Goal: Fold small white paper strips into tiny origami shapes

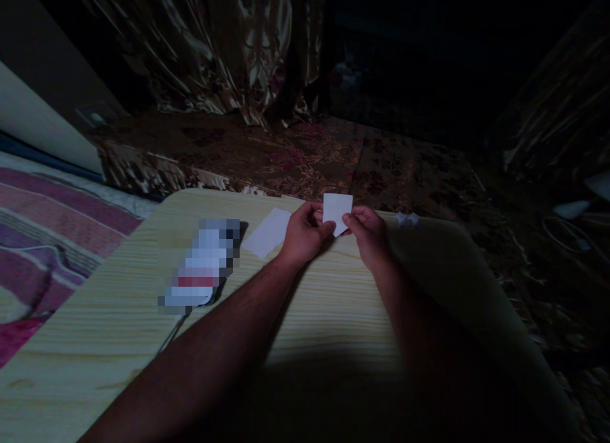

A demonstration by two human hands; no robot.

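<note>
Both of my hands hold one small white piece of paper [337, 209] upright above the far part of a light wooden table [309, 316]. My left hand [304, 232] pinches its left lower edge with closed fingers. My right hand [368, 234] pinches its right lower corner. A second white sheet [267, 233] lies flat on the table just left of my left hand.
A blurred flat object [203, 265] lies on the table's left part, with a thin cord by it. Small crumpled white bits [406, 219] sit at the far right edge. A striped blanket [52, 239] lies left; patterned carpet [295, 154] and curtains lie beyond.
</note>
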